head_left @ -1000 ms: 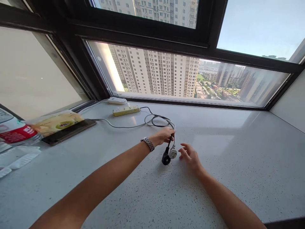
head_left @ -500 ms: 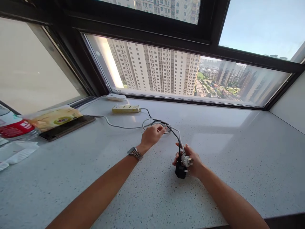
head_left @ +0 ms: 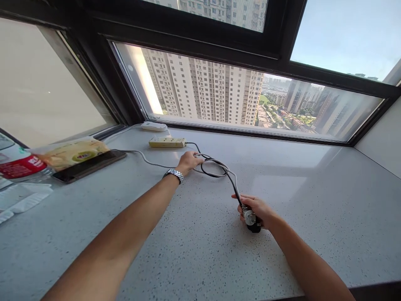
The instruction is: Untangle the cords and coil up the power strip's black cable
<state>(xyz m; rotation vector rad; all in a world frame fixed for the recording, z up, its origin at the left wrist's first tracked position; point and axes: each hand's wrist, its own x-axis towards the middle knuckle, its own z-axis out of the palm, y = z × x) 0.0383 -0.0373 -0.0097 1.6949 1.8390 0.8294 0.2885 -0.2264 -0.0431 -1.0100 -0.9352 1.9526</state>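
My right hand [head_left: 258,209] is closed around the ends of two power cords, just behind their plugs. The white plug [head_left: 249,218] faces me with its prongs showing; the black plug [head_left: 254,229] sits under it, partly hidden. From there the white cord [head_left: 233,175] and the black cord [head_left: 230,179] run side by side to a loose loop on the counter. At the loop's left edge, my left hand [head_left: 187,162], with a metal watch on the wrist, pinches the white cord. Its fingertips are partly hidden.
A yellowish power strip [head_left: 167,142] lies behind my left hand, with a white one [head_left: 154,126] by the window. To the left are a phone [head_left: 90,166], a tissue pack [head_left: 75,151] and a red-labelled bottle [head_left: 21,167]. The speckled counter [head_left: 200,251] ends at the front right.
My left hand has moved left and away from me to the loop's far side, and its fingers have closed on the cord. My right hand has shifted slightly right, turning the plugs.
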